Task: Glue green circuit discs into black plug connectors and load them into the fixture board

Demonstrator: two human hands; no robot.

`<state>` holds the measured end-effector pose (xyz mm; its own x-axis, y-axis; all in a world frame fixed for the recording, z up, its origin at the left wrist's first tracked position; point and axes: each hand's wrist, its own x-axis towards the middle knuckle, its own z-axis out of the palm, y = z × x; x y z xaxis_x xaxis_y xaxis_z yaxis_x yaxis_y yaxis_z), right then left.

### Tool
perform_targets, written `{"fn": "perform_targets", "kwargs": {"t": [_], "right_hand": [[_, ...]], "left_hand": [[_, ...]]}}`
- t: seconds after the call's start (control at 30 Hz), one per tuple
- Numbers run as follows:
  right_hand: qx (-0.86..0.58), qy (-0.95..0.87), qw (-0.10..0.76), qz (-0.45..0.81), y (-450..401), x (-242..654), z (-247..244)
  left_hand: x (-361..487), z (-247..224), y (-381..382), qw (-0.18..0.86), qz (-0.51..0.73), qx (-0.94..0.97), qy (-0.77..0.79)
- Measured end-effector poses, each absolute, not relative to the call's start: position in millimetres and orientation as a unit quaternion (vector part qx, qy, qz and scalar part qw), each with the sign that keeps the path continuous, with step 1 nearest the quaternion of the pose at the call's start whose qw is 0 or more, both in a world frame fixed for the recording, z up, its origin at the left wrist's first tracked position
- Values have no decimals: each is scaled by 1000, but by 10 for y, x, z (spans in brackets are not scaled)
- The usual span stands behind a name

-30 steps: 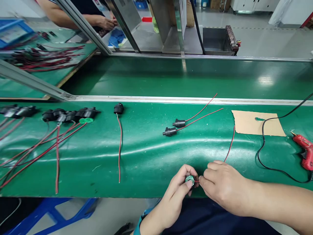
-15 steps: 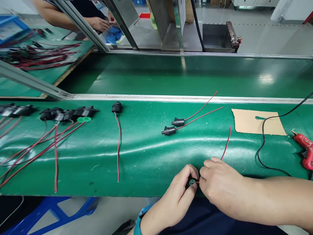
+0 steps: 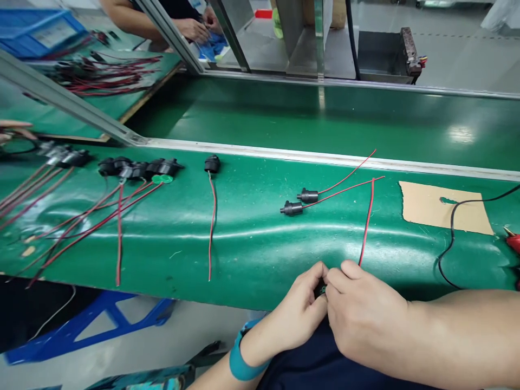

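Observation:
My left hand is closed around a small black connector with green inside, mostly hidden by fingers. Pressed up against it, my right hand pinches a red wire, whose free end sticks up past the knuckles. Whether the wire is joined to the connector cannot be seen. Beyond my hands, two black connectors with thin red wires lie on the green mat. One round black connector with a red wire lies further left.
Several black connectors with red wires are grouped at left. Another person's hand is at the left edge. Cardboard, a black cable and part of a red glue gun are on the right. A metal rail runs behind.
My right hand has moved in against my left, and more of the red wire shows above it. The view has shifted left, bringing another person's hand in at the left edge.

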<state>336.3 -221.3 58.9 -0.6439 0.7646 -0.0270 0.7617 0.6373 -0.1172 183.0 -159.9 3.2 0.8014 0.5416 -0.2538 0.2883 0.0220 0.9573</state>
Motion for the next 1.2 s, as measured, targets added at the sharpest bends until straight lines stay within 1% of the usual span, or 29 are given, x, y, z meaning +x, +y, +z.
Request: {"fn": "perform_targets", "kwargs": {"t": [0.1,0.27,0.4,0.57,0.63,0.7,0.73,0.83,0.9,0.97,1.0,1.1,1.17,1.2], "right_hand": [[-406,-914,14,-14,-2254,3425,567],[-406,-902,121,-78,-2318,3561,546],[-394,-897,184,-79,-2337,3628,550],[-366,-905,198,-93,-2236,3698,568],[-380,-900,193,-89,-2247,3723,602],[-411,-884,209,-78,-2332,3738,642],[-435,-867,233,-70,-2397,3743,652],[-500,-789,354,-37,-2600,3749,595],[-534,-742,405,28,-2677,3740,492],[-551,-717,418,87,-2696,3723,388],[-553,-713,422,92,-2692,3714,353],[-522,-734,433,30,-2675,3705,340],[-522,-751,403,19,-2666,3704,383],[-532,-757,377,37,-2656,3702,403]], "left_hand": [[1842,52,-1575,646,94,699,292],[1871,98,-1534,658,95,689,288],[1880,118,-1508,686,96,666,276],[1887,120,-1484,698,106,656,266],[1889,115,-1492,702,115,654,257],[1879,112,-1506,702,130,652,255],[1870,111,-1512,702,135,651,256],[1834,114,-1515,708,127,648,251],[1817,118,-1505,714,116,648,237],[1817,127,-1490,721,110,646,225],[1823,133,-1483,727,106,642,219],[1851,158,-1469,748,85,621,217],[1869,176,-1465,761,68,605,224],[1877,184,-1463,765,60,600,226]]}}
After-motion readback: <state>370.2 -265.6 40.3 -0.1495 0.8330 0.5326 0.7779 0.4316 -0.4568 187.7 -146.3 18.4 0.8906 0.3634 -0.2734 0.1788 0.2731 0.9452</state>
